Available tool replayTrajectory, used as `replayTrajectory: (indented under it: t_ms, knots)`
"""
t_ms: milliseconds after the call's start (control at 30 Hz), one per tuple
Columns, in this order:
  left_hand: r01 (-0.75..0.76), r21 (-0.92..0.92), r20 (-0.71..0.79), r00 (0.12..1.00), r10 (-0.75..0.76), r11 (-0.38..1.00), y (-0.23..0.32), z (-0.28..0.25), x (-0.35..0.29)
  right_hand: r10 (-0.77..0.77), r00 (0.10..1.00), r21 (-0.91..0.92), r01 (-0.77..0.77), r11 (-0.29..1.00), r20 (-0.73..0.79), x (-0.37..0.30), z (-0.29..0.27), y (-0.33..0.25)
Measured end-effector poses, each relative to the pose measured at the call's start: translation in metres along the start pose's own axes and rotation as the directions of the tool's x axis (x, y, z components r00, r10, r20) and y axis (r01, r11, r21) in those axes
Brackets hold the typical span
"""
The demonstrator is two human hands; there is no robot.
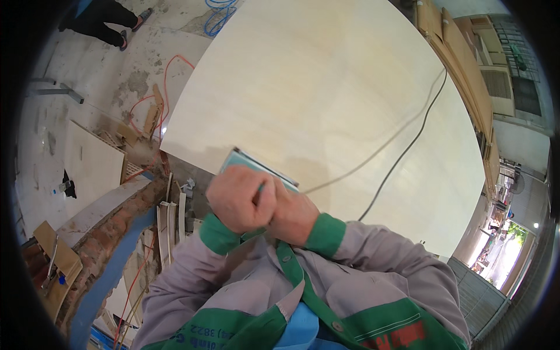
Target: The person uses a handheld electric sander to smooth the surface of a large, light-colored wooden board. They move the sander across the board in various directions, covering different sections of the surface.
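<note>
My left hand (240, 197) is closed, its curled fingers crossing over my right hand (291, 217) in front of my chest. Just beyond them juts a flat, teal, rectangular thing (245, 159) with a dark long edge, tilted down to the right. Its kind and most of its body are hidden by my hands. My left fist presses against it, and my right hand's fingers are covered by the left. Under and beyond this lies a large pale wooden panel (303, 87).
A black cable (408, 147) crosses the panel's right side. Brown boards (458, 64) lean along the far right. Wood offcuts (172, 224) and a broken brick ledge (111, 233) are at left. Blue hose (220, 14) and an orange cord (166, 87) lie on the floor; a person's legs (105, 23) stand far left.
</note>
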State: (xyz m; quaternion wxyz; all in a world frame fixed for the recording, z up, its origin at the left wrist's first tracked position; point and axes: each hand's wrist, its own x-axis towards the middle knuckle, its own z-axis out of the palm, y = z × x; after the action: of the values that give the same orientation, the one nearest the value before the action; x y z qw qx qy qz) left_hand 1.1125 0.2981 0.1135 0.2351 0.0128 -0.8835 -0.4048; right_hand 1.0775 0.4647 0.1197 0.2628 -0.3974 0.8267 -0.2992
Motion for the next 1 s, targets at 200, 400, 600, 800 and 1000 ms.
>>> replayTrajectory:
  t_ms: [200,400,600,800,1000]
  knots:
    - [0.027,0.046,-0.038,0.999,-0.025,0.999,-0.076,0.029,0.11,0.063,0.986,-0.126,-0.083,0.989,-0.152,0.117,-0.045,0.041]
    - [0.193,0.033,0.084,0.977,-0.195,0.981,-0.045,0.104,0.198,0.208,0.973,-0.288,-0.229,0.93,-0.102,0.136,-0.139,0.097]
    - [0.093,-0.005,0.033,0.995,-0.093,0.996,0.008,0.086,0.056,0.108,0.987,-0.165,-0.088,0.982,0.118,0.019,-0.081,0.069]
    - [0.287,0.011,-0.246,0.929,-0.275,0.958,-0.022,-0.034,-0.042,0.049,0.896,-0.244,0.068,0.967,0.441,0.055,0.009,-0.033]
    - [0.457,0.108,-0.289,0.864,-0.412,0.883,-0.136,-0.115,0.017,-0.158,0.96,-0.281,0.221,0.934,0.232,0.193,0.041,-0.074]
